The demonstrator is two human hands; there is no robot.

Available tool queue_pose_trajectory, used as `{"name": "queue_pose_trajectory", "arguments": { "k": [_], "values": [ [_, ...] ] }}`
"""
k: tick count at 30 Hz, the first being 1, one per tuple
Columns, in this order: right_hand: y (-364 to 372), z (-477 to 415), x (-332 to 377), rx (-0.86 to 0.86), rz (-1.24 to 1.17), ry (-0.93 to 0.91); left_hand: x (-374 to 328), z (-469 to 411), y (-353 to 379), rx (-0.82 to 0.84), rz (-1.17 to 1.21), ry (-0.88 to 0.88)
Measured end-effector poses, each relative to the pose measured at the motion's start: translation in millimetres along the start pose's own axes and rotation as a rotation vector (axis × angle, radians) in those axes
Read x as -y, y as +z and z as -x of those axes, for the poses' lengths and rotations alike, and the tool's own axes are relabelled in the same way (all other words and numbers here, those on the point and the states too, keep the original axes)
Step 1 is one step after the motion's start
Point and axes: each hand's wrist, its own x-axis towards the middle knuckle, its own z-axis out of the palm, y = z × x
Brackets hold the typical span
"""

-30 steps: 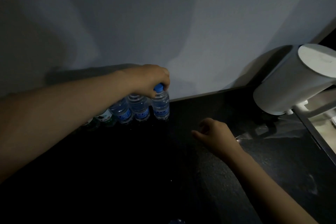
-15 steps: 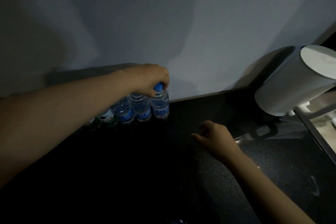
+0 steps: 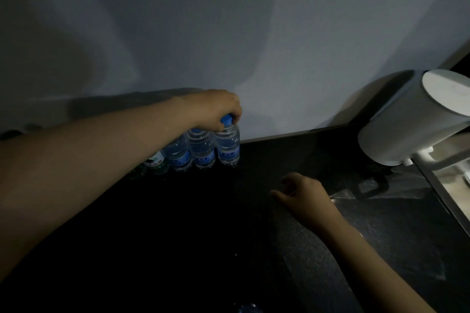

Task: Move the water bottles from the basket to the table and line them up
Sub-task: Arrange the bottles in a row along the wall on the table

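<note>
We are looking down at a dark table [image 3: 178, 236] running along a pale wall [image 3: 254, 33]. The left hand [image 3: 218, 109] is reaching to the table's far edge, its fingers and thumb curling down around the blue cap [image 3: 227, 120] of the end bottle [image 3: 227, 146] and gripping it from above. That bottle is standing upright on the table at the right end of a row set against the wall, touching the second bottle [image 3: 202, 151]. A third bottle [image 3: 179, 157] is standing just beside that one, and all three are carrying blue labels and showing clear water inside. Further left in the row a green-labelled bottle [image 3: 156, 164] is peeking out from under the left forearm. The forearm is hiding the rest of the line, so we are not able to count what is standing there. The right hand [image 3: 305, 193] is resting on the table well apart from the row, nearer to us and to the right. It is lying palm down with its fingers loosely curled, grasping nothing. Just beside its wrist a clear plastic sheet [image 3: 356, 190] is lying on the table and catching the light. At the far right a white jug [image 3: 396, 129] is sitting next to a metal-rimmed basin [image 3: 432, 185]; its flat lid is covering the mouth, so its contents are staying hidden from us. At the bottom edge a small bluish shape [image 3: 248, 309] is showing, possibly the top of another bottle, though the dimness is keeping us from telling.
</note>
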Motion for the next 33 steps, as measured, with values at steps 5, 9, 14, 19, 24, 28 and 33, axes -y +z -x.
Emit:
{"name": "queue_pose_trajectory", "arguments": {
  "k": [5,9,14,19,24,28,33],
  "values": [
    [-4,9,-1,-0.002,-0.002,0.029,-2,1,0,0.006,-0.006,0.003],
    [-8,15,-2,-0.02,0.019,0.025,-3,1,-1,0.007,-0.011,0.002],
    [-11,19,2,-0.039,0.053,0.023,-5,0,-2,-0.002,-0.026,-0.015],
    [-12,26,10,-0.005,0.034,0.029,-7,3,-3,-0.008,-0.017,-0.055],
    [-15,37,20,-0.015,0.026,0.003,-12,10,3,-0.035,0.031,-0.097],
    [-18,47,27,-0.02,0.007,0.005,-17,10,6,-0.077,0.053,-0.144],
    [-23,58,31,-0.051,0.012,0.004,-23,12,5,-0.07,0.087,-0.173]
  ]
}}
